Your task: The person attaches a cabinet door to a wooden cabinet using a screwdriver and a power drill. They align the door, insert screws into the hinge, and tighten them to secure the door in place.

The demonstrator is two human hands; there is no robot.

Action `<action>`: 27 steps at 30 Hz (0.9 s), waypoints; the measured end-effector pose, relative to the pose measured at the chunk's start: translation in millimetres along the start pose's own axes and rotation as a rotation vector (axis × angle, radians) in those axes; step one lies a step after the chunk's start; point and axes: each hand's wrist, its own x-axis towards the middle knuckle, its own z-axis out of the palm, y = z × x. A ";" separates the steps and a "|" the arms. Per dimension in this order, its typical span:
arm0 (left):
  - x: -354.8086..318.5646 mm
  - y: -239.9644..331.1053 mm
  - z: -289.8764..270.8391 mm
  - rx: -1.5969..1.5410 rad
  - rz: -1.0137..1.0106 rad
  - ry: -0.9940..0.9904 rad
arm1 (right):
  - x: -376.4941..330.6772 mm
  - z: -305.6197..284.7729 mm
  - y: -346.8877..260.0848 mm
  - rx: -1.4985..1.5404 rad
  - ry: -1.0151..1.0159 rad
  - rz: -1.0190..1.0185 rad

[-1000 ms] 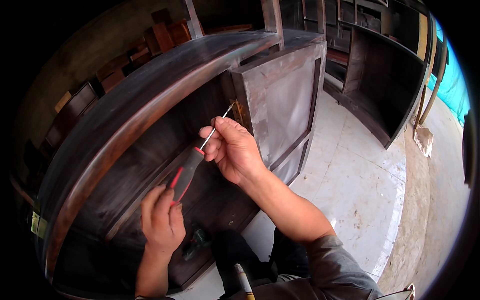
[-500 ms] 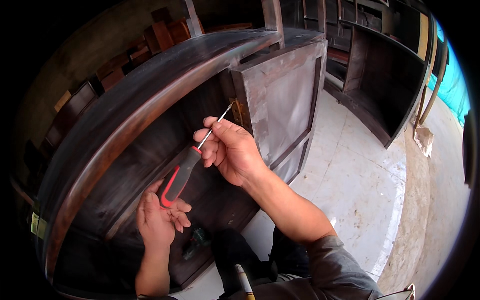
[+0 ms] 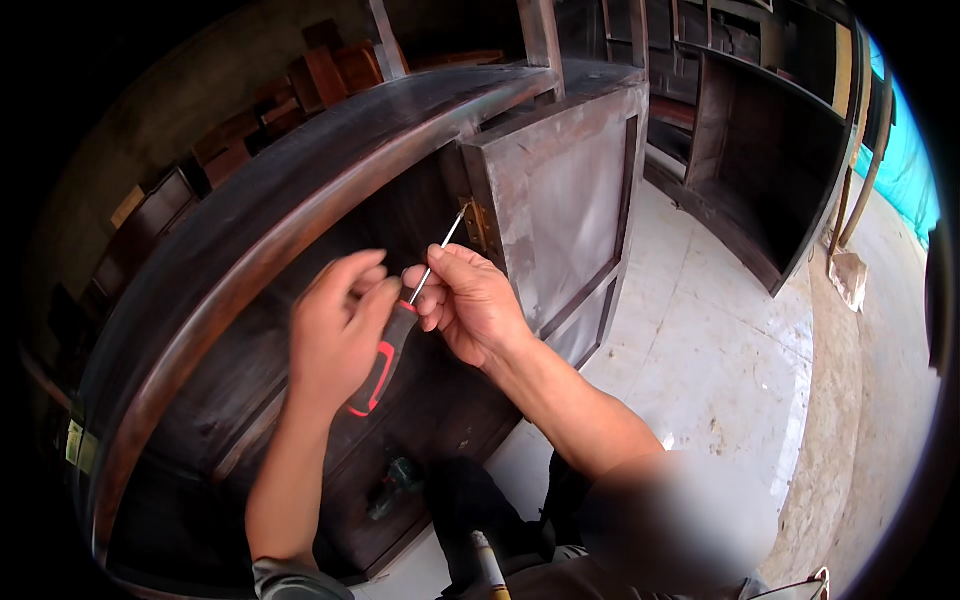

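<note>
A screwdriver (image 3: 378, 378) with a black and red handle slants up to a brass-coloured hinge (image 3: 480, 222) on the edge of a dark wooden cabinet door (image 3: 560, 210). Its tip meets the upper part of the hinge; a screw there is too small to make out. My right hand (image 3: 472, 305) pinches the metal shaft just above the handle. My left hand (image 3: 340, 335) is raised beside the handle, fingers loosely bent and slightly blurred, and does not wrap round it. The door stands open from the dark cabinet (image 3: 250, 250), which has a curved front edge.
A dark green power drill (image 3: 398, 482) lies inside the cabinet below my hands. Another dark cabinet (image 3: 770, 170) stands at the far right on the pale tiled floor (image 3: 700, 330). Wooden pieces (image 3: 325, 75) are stacked behind. A cigarette (image 3: 490, 565) juts in at the bottom edge.
My left hand has risen from the screwdriver's handle end to beside the handle's upper part. My right hand keeps its pinch on the shaft, and the tip stays at the hinge.
</note>
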 end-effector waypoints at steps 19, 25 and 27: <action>80.1 29.7 68.9 0.603 0.006 0.010 | -13.1 4.9 1.3 -0.381 0.139 0.014; 91.0 6.4 67.9 0.094 -0.213 -0.109 | -25.0 -14.8 18.1 -0.385 0.143 0.048; 87.3 5.6 63.6 -0.182 -0.371 -0.139 | -29.2 -17.1 19.0 -0.420 0.144 0.063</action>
